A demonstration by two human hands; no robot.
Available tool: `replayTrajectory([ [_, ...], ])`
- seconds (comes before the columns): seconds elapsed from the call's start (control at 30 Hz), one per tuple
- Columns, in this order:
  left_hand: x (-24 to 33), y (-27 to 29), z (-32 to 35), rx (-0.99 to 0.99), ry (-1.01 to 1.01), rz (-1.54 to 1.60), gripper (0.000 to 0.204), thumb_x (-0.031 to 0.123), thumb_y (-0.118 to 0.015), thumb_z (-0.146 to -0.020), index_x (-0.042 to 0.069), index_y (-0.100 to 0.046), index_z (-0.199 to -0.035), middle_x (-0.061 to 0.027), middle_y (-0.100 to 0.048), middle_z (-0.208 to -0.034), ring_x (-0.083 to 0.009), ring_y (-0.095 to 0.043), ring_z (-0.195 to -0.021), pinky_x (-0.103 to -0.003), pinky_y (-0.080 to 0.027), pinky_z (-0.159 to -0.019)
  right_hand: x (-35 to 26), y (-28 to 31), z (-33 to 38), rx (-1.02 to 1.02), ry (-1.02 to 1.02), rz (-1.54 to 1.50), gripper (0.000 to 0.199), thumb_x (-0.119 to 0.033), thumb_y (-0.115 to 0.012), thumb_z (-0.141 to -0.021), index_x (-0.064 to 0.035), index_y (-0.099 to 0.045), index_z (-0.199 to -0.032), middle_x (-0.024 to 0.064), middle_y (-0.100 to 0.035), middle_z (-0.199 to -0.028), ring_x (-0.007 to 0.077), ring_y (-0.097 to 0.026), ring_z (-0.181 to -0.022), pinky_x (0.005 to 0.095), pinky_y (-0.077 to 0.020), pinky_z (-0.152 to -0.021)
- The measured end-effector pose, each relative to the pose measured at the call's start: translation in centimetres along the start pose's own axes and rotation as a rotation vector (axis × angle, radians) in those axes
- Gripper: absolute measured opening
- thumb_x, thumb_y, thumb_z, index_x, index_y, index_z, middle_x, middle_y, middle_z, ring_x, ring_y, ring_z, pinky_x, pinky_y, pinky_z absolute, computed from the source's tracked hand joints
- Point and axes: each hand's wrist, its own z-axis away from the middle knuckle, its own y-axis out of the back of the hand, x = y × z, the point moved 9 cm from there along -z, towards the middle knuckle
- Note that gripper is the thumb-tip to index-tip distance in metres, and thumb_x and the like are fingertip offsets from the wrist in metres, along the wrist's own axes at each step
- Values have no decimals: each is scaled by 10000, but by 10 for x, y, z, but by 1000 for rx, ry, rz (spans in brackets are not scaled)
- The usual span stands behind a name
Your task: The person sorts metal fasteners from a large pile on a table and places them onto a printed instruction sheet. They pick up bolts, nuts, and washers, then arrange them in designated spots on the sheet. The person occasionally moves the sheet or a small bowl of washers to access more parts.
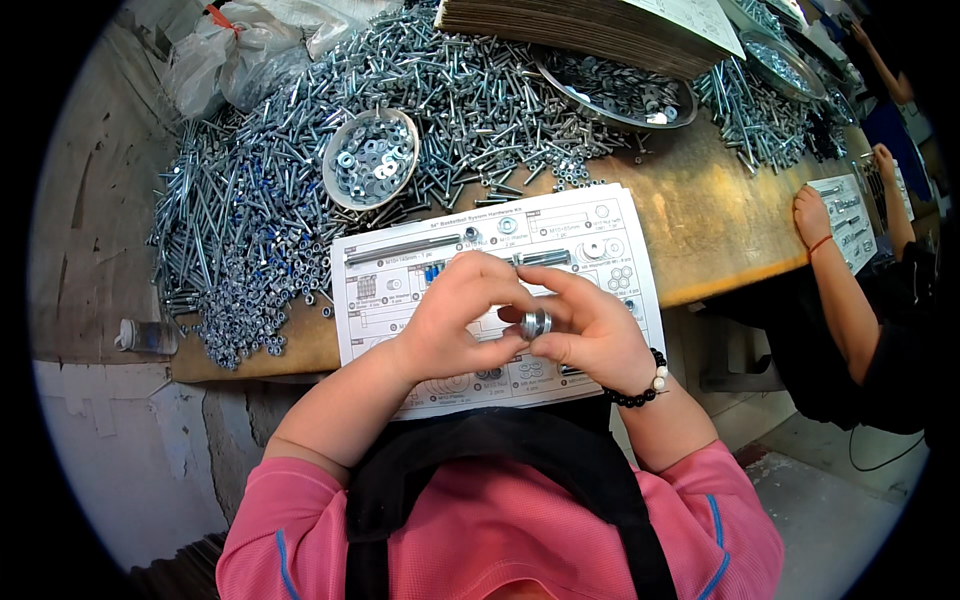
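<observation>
A small stack of silvery metal washers (pixel 536 323) is held above a printed card. My right hand (pixel 595 325), with a black bead bracelet at its wrist, pinches the stack between thumb and curled fingers. From the other side my left hand (pixel 462 312) closes in with bent fingers, its thumb tip against the stack's left edge. The white hardware card (pixel 348 345) lies beneath both hands, partly hidden by them. Long bolts (pixel 420 249) and a nut (pixel 471 233) rest on its upper part, and blue-marked bolts (pixel 432 273) show just beyond my left hand.
Heaped bolts (pixel 460 100) cover the table's far side, with loose nuts (pixel 245 310) at left. Washers fill a round bowl (pixel 328 165) and a metal dish (pixel 680 118). A card stack (pixel 590 35) stands behind. At right, a co-worker's hand (pixel 812 215) touches another card (pixel 850 225).
</observation>
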Motion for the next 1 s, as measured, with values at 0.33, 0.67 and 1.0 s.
replayTrajectory([
  [0.33, -59, -44, -57, -35, 264, -81, 310, 26, -656, -667, 39, -575, -966, -74, -578, -909, -173, -569, -784, -298, -464, -713, 48, 9, 16, -87, -171, 164, 505, -50, -607, -822, -13, -398, -1280, 100, -592, -1082, 101, -554, -962, 238, -465, -803],
  [0.67, -105, -130, -75, -337, 327, -569, 226, 160, -633, -654, 106, -630, -874, -60, -578, -898, -236, -533, -904, -376, -346, -842, 49, 11, 28, -109, -157, 161, 478, -64, -607, -821, -22, -430, -1263, 83, -616, -1042, 74, -554, -916, 221, -445, -791],
  [1.0, -71, -50, -47, -72, 188, -376, 328, 83, -652, -656, 56, -593, -978, -79, -565, -926, -246, -550, -864, -345, -435, -760, 15, 57, 22, 236, 39, 194, 275, -87, -635, -811, -25, -566, -1070, 3, -610, -943, 32, -517, -697, 172, -427, -643],
])
